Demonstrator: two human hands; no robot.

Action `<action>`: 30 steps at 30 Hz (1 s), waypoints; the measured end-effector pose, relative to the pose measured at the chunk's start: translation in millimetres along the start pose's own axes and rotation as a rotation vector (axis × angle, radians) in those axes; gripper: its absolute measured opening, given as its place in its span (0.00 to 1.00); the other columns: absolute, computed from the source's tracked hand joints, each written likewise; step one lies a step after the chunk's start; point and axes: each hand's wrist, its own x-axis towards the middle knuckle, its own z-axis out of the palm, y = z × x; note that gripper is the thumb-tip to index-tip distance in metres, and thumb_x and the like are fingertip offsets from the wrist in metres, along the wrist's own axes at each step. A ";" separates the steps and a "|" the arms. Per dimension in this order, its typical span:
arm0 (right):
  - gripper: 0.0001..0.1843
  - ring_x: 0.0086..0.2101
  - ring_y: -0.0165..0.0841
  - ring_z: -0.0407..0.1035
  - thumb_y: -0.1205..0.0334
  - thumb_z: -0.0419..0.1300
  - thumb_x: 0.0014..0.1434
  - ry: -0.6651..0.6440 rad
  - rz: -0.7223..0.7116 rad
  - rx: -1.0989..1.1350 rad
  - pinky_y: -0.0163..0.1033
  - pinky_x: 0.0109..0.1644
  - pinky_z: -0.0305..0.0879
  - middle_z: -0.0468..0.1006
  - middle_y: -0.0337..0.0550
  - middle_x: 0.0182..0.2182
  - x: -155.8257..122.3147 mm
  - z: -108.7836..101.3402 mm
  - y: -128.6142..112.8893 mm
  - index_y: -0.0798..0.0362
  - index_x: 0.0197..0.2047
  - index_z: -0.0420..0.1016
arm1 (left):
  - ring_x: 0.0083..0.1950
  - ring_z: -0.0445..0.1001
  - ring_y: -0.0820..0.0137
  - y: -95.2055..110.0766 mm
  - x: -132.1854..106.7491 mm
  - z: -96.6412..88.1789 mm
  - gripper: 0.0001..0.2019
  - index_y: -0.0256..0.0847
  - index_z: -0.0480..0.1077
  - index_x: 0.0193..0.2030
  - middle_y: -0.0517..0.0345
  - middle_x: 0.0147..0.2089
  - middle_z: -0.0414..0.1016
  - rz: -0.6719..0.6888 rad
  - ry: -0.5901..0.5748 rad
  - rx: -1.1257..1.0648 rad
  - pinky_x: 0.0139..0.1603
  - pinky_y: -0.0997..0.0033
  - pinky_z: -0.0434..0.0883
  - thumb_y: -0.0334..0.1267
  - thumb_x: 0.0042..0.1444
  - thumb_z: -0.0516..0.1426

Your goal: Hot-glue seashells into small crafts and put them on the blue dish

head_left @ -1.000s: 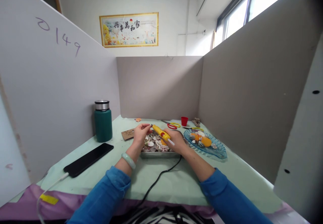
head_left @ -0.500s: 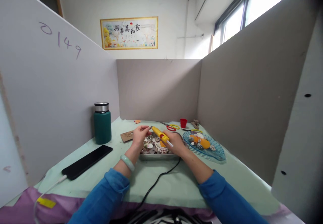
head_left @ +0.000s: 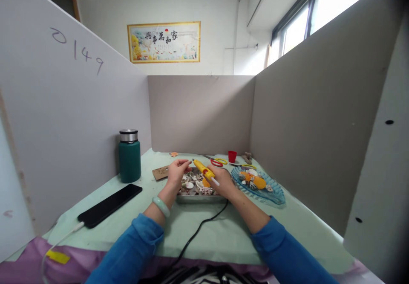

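Note:
My right hand (head_left: 223, 179) is wrapped around a yellow hot glue gun (head_left: 203, 169), a white glue stick poking out of its back end. The nozzle points up and left, close to the fingertips of my left hand (head_left: 177, 171). Those fingers are pinched together; whatever small piece they hold is too tiny to name. Below both hands lies a metal tray (head_left: 201, 199) full of shells and small stones (head_left: 191, 185). A black cord (head_left: 204, 221) runs from near my right wrist toward the table's front edge.
A blue glass dish (head_left: 276, 194) with shells and orange pieces stands right. Behind are scissors (head_left: 218, 162), a red cup (head_left: 232, 156) and brown cardboard (head_left: 160, 173). On the left are a green bottle (head_left: 129, 160) and a phone (head_left: 110, 206). Grey partitions (head_left: 201, 113) enclose the table.
The glue gun's nozzle has shifted very slightly right, away from my left fingertips. Both hands otherwise hold nearly the same position.

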 end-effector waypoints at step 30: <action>0.04 0.26 0.30 0.63 0.60 0.53 0.57 -0.009 -0.007 0.017 0.33 0.30 0.50 0.72 0.39 0.26 -0.4 -1.6 -1.2 0.50 0.35 0.66 | 0.23 0.72 0.73 1.8 -1.7 -0.3 0.19 0.34 0.70 0.31 0.58 0.24 0.73 0.014 -0.003 -0.002 0.29 0.72 0.69 0.41 0.33 0.68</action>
